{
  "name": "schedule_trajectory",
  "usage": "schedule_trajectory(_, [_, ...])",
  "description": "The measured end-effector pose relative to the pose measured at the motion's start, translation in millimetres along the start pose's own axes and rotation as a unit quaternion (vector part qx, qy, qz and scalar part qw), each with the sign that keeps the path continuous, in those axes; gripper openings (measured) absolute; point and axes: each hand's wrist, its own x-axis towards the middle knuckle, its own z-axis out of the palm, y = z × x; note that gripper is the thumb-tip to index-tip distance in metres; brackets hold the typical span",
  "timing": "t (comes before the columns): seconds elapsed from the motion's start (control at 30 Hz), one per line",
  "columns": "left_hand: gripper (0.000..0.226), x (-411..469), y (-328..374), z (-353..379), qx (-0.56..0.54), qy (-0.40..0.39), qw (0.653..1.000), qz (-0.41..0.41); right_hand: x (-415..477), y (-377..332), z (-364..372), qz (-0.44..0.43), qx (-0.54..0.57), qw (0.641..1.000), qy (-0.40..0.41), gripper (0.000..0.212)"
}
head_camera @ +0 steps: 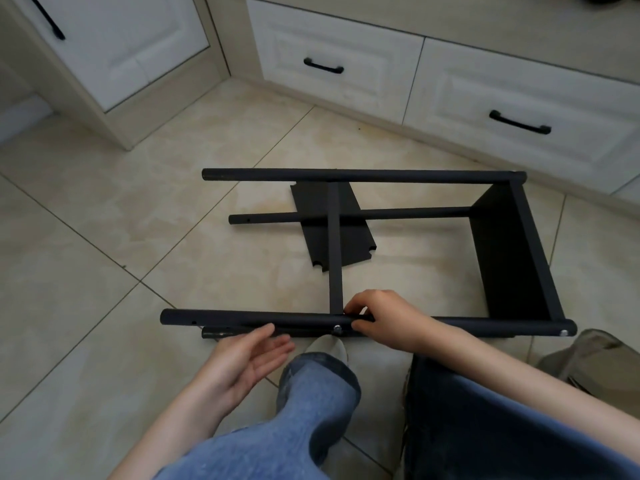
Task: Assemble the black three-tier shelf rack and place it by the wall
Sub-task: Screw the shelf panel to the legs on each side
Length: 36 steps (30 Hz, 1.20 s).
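Note:
The black rack frame point(360, 175) lies on its side on the tiled floor, its tubes running left to right. One shelf panel point(509, 258) is fixed at the right end, and a second panel point(332, 223) stands edge-on in the middle. My right hand point(381, 320) grips the near top tube point(242, 318) where the middle panel meets it, fingers curled over it beside a silver screw point(336, 328). My left hand point(249, 355) hovers open, palm up, just below that tube. A lower tube point(221, 332) lies right behind it.
White cabinets with black handles point(323, 66) line the far side, and a cabinet door point(114, 46) stands at the left. My legs in jeans and one foot point(329, 344) sit under the near tube. A brown bag point(595, 358) lies at the right.

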Motion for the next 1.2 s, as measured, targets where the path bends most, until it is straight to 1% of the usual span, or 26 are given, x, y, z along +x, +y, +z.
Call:
schedule_trajectory(0.07, [0.022,6.8,2.4,2.3,-0.062,0.002,0.998,0.002,1.4,1.4,1.0,0.002,-0.001,1.000,-0.003,0.031])
schedule_trajectory(0.2, [0.011,16.1,3.2,11.7,-0.146,0.028,0.989,0.023,1.4,2.1,0.3,0.009,-0.017,1.000,-0.011,0.033])
schedule_trajectory(0.23, [0.015,17.0,2.8,13.4,-0.156,0.036,0.987,0.031,0.5,1.9,0.0,0.009,-0.024,1.000,-0.013,0.033])
schedule_trajectory(0.3, [0.036,17.5,2.2,15.9,-0.164,0.048,0.984,0.050,-1.8,1.6,-1.3,0.006,-0.040,0.999,-0.017,0.035])
schedule_trajectory(0.37, [0.053,15.8,3.3,18.1,-0.166,0.051,0.983,0.067,-5.4,1.4,-3.8,0.002,-0.065,0.998,-0.015,0.038])
schedule_trajectory(0.47, [0.061,11.3,8.5,24.0,-0.168,0.044,0.981,0.091,-13.0,1.0,-10.1,0.001,-0.110,0.994,0.004,0.043])
schedule_trajectory(0.7, [0.061,-5.3,22.1,48.9,-0.146,0.013,0.976,0.159,-28.6,-3.3,-32.3,-0.004,-0.170,0.983,0.063,0.045])
schedule_trajectory(0.87, [0.061,-16.3,33.8,56.8,-0.141,-0.015,0.975,0.169,-36.1,-1.6,-52.8,0.004,-0.228,0.971,0.071,0.034])
schedule_trajectory(0.93, [0.061,-20.5,39.3,59.3,-0.133,-0.029,0.973,0.186,-35.3,-2.4,-61.3,0.007,-0.233,0.970,0.067,0.030])
schedule_trajectory(1.03, [0.060,-24.9,50.2,70.0,-0.100,-0.028,0.970,0.220,-37.0,-5.9,-74.1,0.006,-0.226,0.972,0.068,0.030])
schedule_trajectory(1.13, [0.068,-33.7,63.4,87.4,-0.083,-0.035,0.962,0.258,-46.0,-6.5,-88.0,0.003,-0.218,0.973,0.078,0.030])
schedule_trajectory(1.2, [0.071,-42.0,75.0,101.5,-0.063,-0.056,0.954,0.286,-55.1,-6.0,-100.4,0.003,-0.207,0.974,0.088,0.030])
